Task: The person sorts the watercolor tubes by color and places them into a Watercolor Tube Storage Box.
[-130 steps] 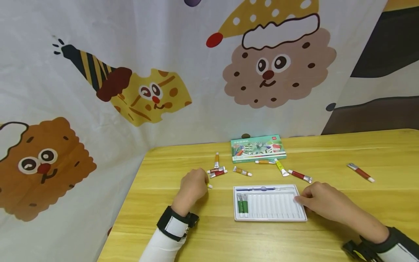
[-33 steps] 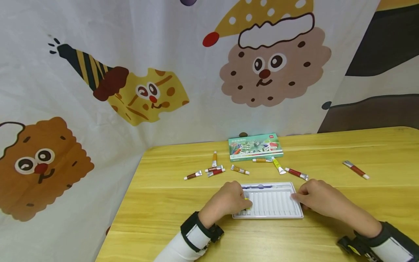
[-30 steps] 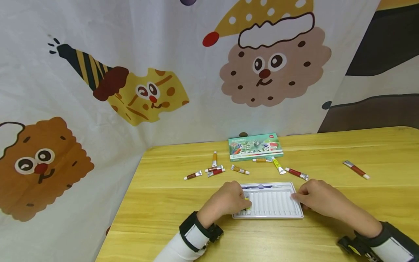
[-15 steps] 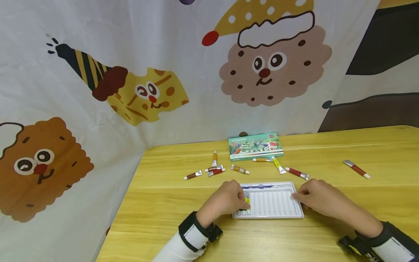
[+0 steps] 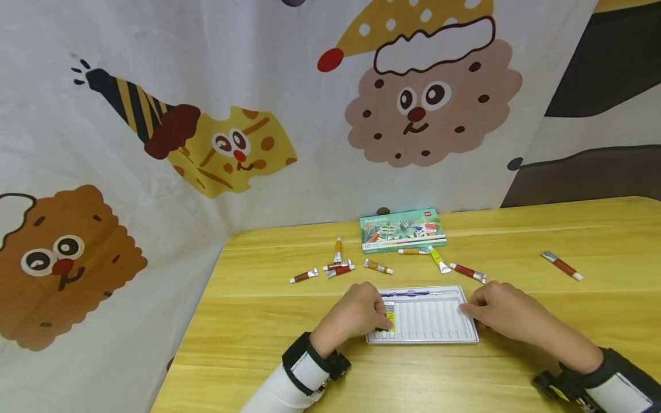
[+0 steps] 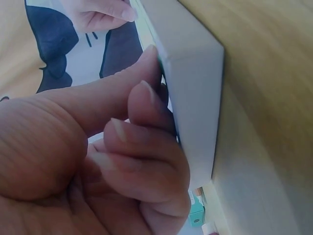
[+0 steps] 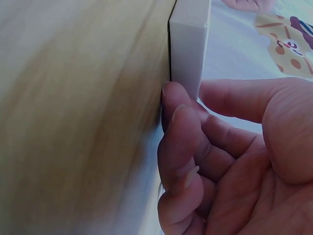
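Observation:
A shallow white plastic paint tray [image 5: 434, 324] with a row of narrow slots lies on the table. At its left end, my left hand [image 5: 356, 312] reaches over the rim, thumb and fingertips on a yellow paint tube [image 5: 391, 316] lying in a slot. That hand covers the green tubes beside it. In the left wrist view the thumb [image 6: 115, 88] stretches over the tray's edge above curled fingers. My right hand [image 5: 508, 312] grips the tray's right edge, thumb on the rim and fingers against the side. A thin blue paintbrush [image 5: 413, 293] lies in the tray's back groove.
Behind the tray several loose paint tubes are scattered, among them a brown one [image 5: 304, 276], a yellow one [image 5: 438, 259] and a dark red one [image 5: 467, 272]. A reddish-brown tube [image 5: 562, 265] lies far right. A green printed box [image 5: 403, 230] stands near the curtain [image 5: 310, 189].
My left hand has carried the yellow tube from the table's left into the tray, leaving a brown tube behind. Lately its fingertips slid slightly toward me, showing more tube. The right hand stayed.

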Demonstrator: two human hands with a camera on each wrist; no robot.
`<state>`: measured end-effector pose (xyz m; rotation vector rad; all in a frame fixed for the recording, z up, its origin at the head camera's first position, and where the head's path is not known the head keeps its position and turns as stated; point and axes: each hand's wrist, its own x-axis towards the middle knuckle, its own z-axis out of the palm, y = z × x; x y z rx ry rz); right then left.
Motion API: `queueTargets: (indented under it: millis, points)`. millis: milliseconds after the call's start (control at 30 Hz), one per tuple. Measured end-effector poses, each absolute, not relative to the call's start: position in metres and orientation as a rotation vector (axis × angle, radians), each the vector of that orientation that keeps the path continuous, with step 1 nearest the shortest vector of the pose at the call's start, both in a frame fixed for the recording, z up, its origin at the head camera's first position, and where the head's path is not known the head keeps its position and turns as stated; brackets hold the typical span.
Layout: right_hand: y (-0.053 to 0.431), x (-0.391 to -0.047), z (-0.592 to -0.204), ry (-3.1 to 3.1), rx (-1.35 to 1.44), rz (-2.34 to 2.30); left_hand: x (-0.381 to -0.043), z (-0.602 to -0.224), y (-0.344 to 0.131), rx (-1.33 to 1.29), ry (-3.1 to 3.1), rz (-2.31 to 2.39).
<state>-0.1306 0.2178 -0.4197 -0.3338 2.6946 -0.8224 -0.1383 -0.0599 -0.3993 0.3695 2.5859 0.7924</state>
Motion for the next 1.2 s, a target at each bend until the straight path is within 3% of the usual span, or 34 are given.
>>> queueTargets:
  millis: [1200]
  points:
    - [0.2164,-0.1308,-0.4187,2.686,-0.303,-0.820,-0.1368,-0.4015,-0.0525,0.270,2.602,0.785]
